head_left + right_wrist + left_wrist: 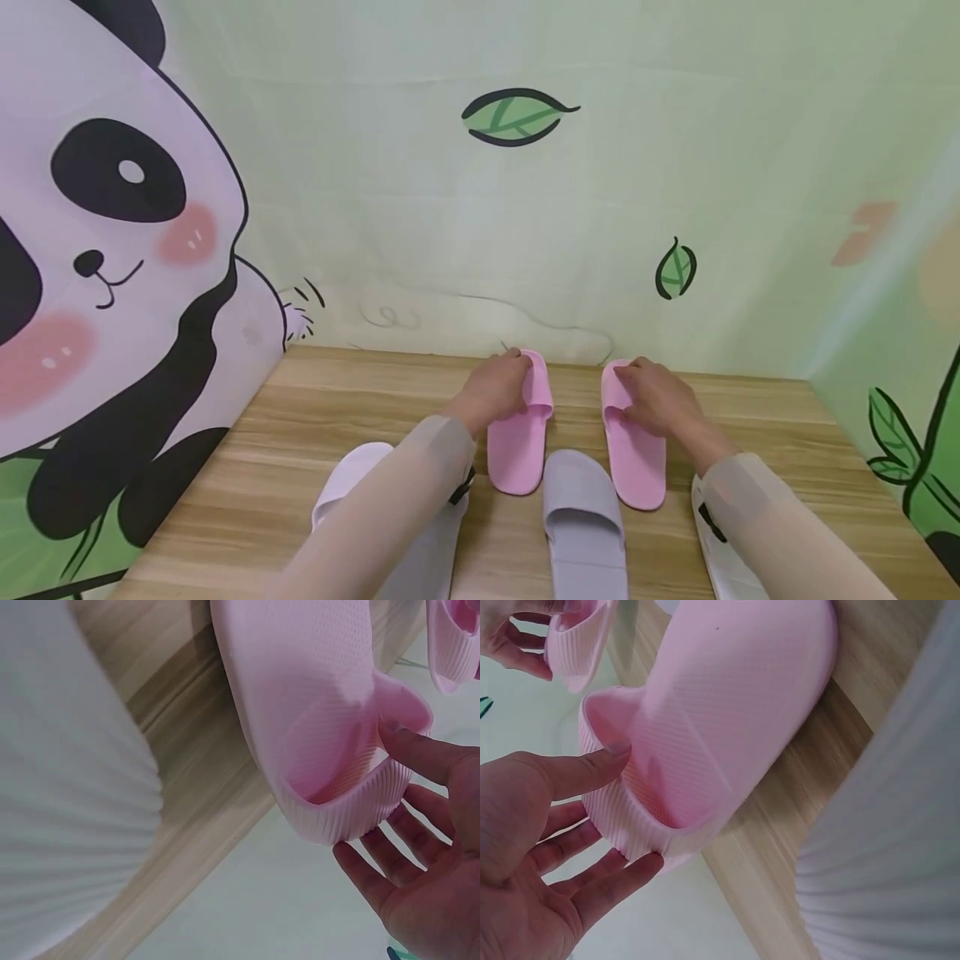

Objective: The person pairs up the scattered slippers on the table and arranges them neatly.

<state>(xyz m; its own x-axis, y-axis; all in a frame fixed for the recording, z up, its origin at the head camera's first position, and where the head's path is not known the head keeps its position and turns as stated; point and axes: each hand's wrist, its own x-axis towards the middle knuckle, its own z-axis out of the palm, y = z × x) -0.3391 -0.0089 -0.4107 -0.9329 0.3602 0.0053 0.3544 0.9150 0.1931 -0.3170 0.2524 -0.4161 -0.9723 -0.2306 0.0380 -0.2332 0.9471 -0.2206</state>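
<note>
A beige sleeve (375, 517) hides much of a white slipper (354, 473), and the head view's lower edge cuts off the grey slipper's (585, 496) heel. Ribbed straps and finely textured footbeds mark the left pink slide slipper (516, 454) and right pink slide slipper (637, 467), on the wood-grain platform (292, 433), toes toward the wall (375, 208), long axes running away from the person (the right one slightly slanted). The left hand (491, 390) and right hand (662, 398) each pinch a strap, thumb inside.
</note>
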